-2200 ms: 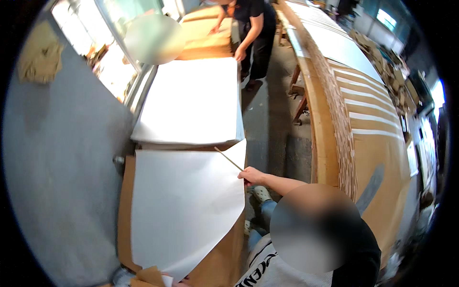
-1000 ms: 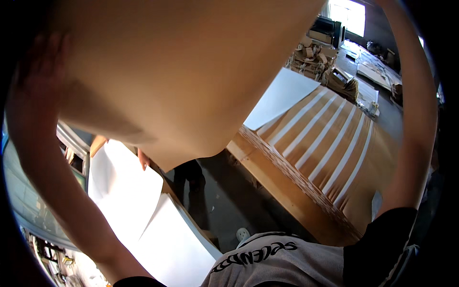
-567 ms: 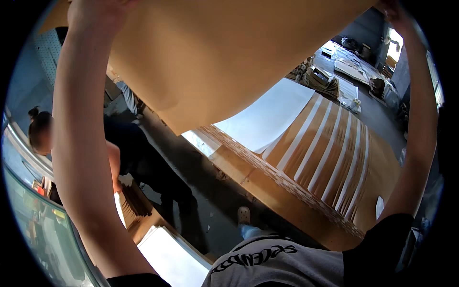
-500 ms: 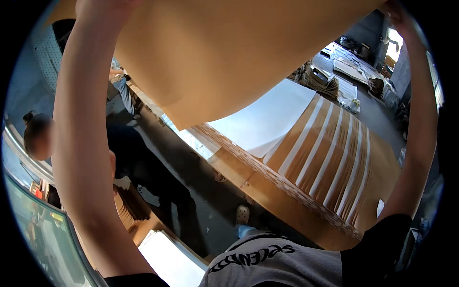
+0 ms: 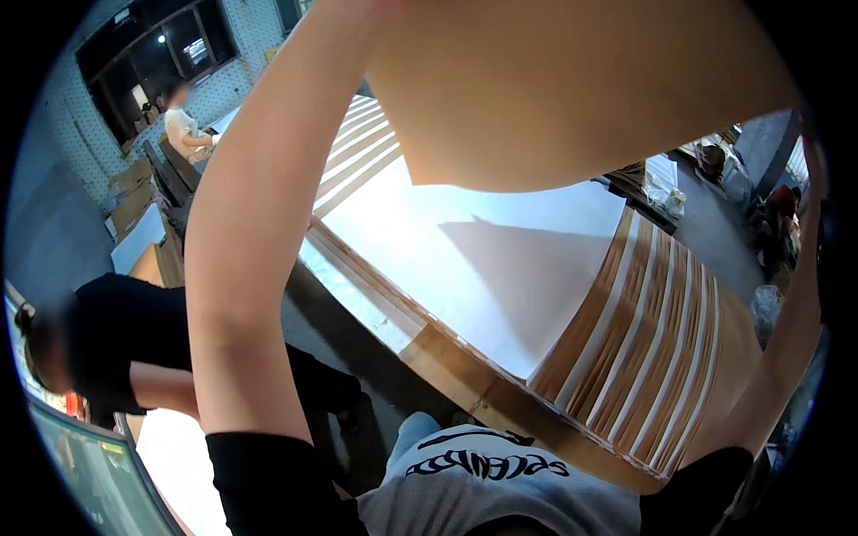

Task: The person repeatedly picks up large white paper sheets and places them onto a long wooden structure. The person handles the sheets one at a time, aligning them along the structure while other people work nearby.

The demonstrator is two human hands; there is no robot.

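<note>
A large brown sheet point(image 5: 581, 98) hangs raised in front of me, its lower edge bowed. My left hand point(image 5: 390, 7) is at its upper left, mostly past the top edge of the picture, fingers hidden. Close to the sheet's right corner, at the picture's rim, is my right hand point(image 5: 810, 143), dim and partly cut off. Both arms are lifted and carry the sheet. Below it a white sheet point(image 5: 393, 210) lies on a low stack, with the raised sheet's shadow across it. Fanned brown sheets with white stripes point(image 5: 617, 330) lie at the stack's right side.
At the left a co-worker in dark clothes point(image 5: 134, 313) bends over white sheets point(image 5: 179, 464). Another person in a white top point(image 5: 183, 129) is at the far left, near a window point(image 5: 161, 67). Wooden boards point(image 5: 447, 362) edge the stack. Plastic-wrapped goods point(image 5: 661, 183) lie at the far right.
The view has turned left. The brown sheet has risen off the stack's near side, uncovering more of the white sheet and striped sheets beyond. The dark-clothed co-worker leans lower.
</note>
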